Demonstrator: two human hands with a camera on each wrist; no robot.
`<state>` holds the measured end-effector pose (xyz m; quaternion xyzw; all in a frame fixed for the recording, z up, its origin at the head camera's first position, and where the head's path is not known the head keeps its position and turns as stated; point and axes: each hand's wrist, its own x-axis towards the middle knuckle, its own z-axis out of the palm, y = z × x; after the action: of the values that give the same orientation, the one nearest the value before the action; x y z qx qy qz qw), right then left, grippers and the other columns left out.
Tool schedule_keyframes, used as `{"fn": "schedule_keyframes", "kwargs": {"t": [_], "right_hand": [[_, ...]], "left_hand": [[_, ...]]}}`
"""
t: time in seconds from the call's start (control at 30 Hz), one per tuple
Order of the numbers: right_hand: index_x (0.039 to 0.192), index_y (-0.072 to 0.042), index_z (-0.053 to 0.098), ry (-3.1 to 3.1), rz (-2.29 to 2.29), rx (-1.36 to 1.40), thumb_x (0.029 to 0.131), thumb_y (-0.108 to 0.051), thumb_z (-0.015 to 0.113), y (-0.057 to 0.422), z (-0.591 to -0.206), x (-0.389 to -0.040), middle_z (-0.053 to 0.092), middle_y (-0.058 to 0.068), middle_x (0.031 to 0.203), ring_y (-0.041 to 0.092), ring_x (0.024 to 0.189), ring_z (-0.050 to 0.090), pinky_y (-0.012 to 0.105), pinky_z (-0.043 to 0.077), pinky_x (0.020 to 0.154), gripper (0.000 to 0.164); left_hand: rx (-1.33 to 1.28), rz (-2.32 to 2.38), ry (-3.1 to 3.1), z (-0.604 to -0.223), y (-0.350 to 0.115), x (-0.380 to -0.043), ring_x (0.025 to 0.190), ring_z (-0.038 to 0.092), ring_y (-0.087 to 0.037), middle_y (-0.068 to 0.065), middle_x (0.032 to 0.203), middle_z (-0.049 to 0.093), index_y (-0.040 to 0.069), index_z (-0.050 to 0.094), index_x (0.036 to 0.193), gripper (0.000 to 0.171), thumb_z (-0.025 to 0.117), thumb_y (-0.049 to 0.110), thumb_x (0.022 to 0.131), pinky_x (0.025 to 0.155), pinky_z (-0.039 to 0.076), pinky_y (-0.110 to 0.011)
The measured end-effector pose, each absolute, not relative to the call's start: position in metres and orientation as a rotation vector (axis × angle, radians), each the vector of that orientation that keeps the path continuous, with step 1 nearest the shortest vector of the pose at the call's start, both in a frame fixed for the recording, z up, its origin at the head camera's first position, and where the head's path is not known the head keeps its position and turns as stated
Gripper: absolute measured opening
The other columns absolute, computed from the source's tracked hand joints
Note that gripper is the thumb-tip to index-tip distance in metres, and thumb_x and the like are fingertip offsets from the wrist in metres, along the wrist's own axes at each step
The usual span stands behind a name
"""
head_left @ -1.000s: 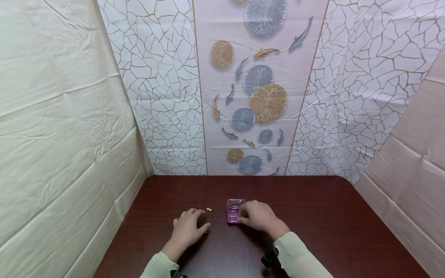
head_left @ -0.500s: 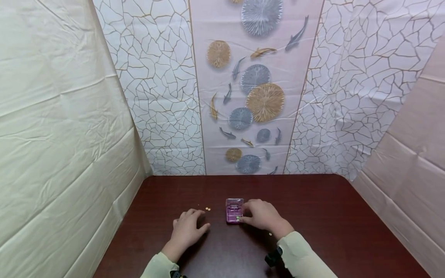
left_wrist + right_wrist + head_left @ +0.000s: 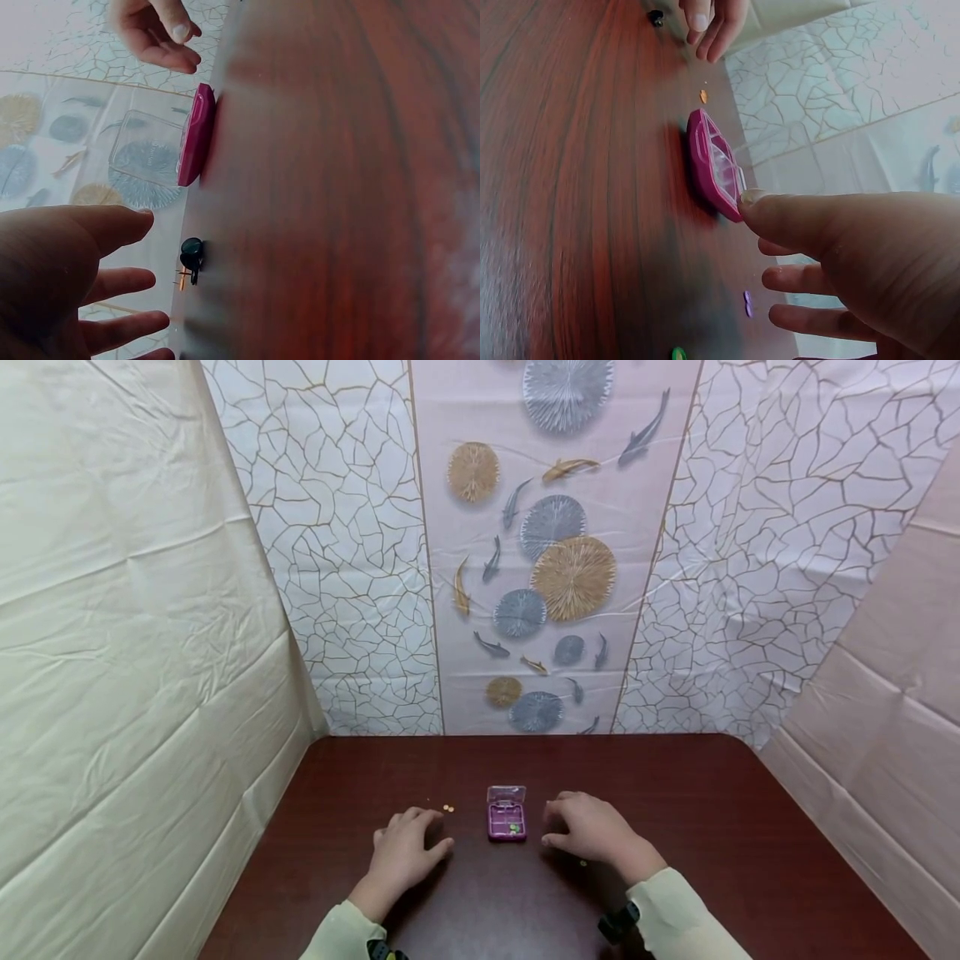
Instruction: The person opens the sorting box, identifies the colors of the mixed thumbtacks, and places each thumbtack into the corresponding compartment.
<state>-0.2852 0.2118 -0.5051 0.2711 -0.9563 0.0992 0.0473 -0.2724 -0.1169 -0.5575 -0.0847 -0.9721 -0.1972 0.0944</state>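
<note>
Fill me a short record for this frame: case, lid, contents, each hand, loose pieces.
case: purple, open, on the table
lid: clear, raised at the far side
contents: green bits in the near right compartment; count unclear
left hand: left of the case, holding nothing
right hand: right of the case, apart from it, holding nothing
loose pieces: orange pieces beyond the left fingertips, black piece by the left hand, purple piece and green-edged piece by the right
</note>
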Motion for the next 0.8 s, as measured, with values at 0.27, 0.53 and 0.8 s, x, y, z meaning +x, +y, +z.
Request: {"fn": "schedule_keyframes", "kwargs": {"t": [0.27,0.53,0.8], "right_hand": [[0.088,-0.027,0.071,-2.99,0.365,0.796,0.081,-0.042,0.076,0.231,-0.503,-0.276,0.06,-0.007,0.088,0.009,0.071,0.051,0.039,0.05,0.062,0.017],[0.091,-0.028,0.071,-3.054,0.431,0.8,0.081,-0.04,0.078,0.246,-0.509,-0.272,0.062,-0.005,0.09,0.009,0.071,0.051,0.038,0.048,0.061,0.017],[0.088,-0.03,0.07,-3.057,0.436,0.829,0.081,-0.039,0.077,0.251,-0.507,-0.271,0.063,-0.006,0.087,0.01,0.072,0.052,0.039,0.048,0.061,0.013]], "left_hand": [[-0.246,-0.579,-2.897,-0.552,-0.115,-0.274,0.111,0.053,-0.027,-0.001,0.123,0.064,0.029,0.066,0.123,0.05,0.069,0.057,0.083,0.084,0.041,-0.063],[-0.243,-0.568,-2.895,-0.55,-0.115,-0.274,0.113,0.052,-0.028,-0.002,0.125,0.063,0.029,0.065,0.125,0.05,0.069,0.056,0.083,0.083,0.04,-0.064],[-0.232,-0.579,-2.894,-0.547,-0.113,-0.273,0.114,0.052,-0.029,-0.003,0.126,0.063,0.027,0.065,0.126,0.052,0.069,0.056,0.083,0.084,0.04,-0.064]]}}
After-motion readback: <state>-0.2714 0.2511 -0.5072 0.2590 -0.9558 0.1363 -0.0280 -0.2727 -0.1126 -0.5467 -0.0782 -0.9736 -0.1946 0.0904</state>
